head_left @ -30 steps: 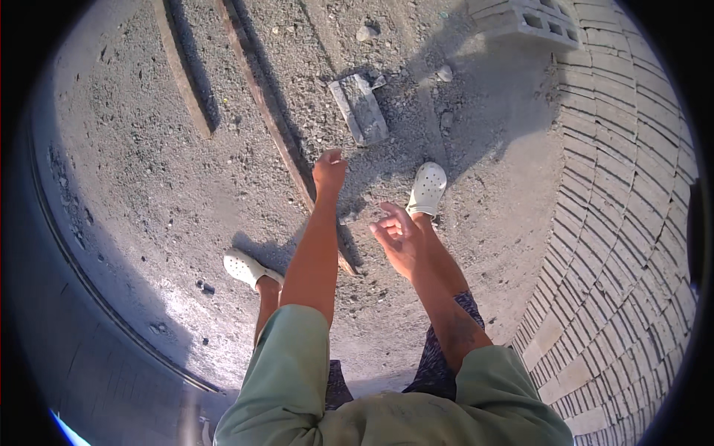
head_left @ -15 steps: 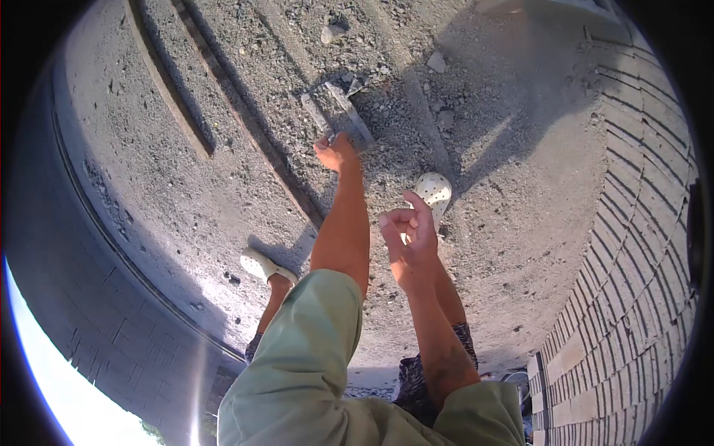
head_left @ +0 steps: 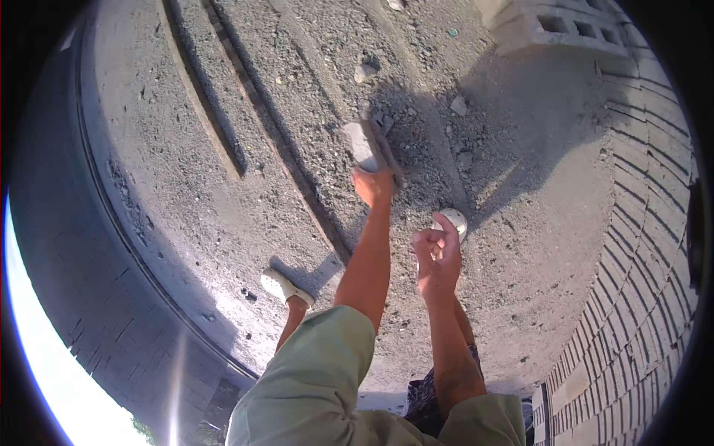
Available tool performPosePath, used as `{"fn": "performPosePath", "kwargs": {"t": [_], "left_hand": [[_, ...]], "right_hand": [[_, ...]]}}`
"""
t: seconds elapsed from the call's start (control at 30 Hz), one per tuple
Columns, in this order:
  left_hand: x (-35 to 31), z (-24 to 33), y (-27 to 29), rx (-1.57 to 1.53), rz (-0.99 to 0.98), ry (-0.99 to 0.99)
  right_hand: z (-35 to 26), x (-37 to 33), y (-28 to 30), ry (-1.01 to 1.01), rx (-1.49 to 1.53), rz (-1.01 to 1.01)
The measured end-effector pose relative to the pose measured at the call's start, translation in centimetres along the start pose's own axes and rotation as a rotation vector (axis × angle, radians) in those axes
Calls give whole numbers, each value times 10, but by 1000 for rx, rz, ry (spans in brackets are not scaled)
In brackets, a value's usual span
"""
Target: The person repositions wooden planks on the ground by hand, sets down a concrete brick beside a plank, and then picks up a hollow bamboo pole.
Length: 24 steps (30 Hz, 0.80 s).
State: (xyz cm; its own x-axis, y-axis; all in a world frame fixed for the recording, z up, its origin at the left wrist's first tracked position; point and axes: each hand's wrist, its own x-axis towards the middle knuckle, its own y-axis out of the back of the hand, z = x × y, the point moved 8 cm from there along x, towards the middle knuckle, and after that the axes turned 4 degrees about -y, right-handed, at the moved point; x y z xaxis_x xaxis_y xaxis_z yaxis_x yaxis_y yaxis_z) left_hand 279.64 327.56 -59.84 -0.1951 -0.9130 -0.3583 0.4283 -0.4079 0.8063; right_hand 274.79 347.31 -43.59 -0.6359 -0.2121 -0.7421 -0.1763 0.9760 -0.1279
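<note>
A broken piece of hollow concrete block is gripped by my left hand at its near end, my arm stretched forward. The piece is tilted, a pale flat face to the left and a darker side to the right. Whether it still touches the gravel, I cannot tell. My right hand hangs in the air above my right shoe, holding nothing. Its forefinger points forward, the thumb stands apart, and the other fingers are loosely bent.
Two long narrow bars lie on the gravel to the left. Loose stones are scattered ahead. Hollow concrete blocks stand at the far right, with stacked blocks along the right side. A dark wall rises on the left.
The block piece has turned in my left hand, its pale flat face now showing where two upright walls showed before. My right hand keeps its pose. The whole view has shifted somewhat.
</note>
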Motion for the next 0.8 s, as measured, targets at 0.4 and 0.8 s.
{"fn": "performPosePath", "kwargs": {"t": [0.4,0.8], "left_hand": [[-15,-13,3,455,-174,-228],[-46,-172,129,-377,-148,309]], "right_hand": [[19,5,-13,20,-73,-4],[67,-9,-54,-21,-238,-88]]}}
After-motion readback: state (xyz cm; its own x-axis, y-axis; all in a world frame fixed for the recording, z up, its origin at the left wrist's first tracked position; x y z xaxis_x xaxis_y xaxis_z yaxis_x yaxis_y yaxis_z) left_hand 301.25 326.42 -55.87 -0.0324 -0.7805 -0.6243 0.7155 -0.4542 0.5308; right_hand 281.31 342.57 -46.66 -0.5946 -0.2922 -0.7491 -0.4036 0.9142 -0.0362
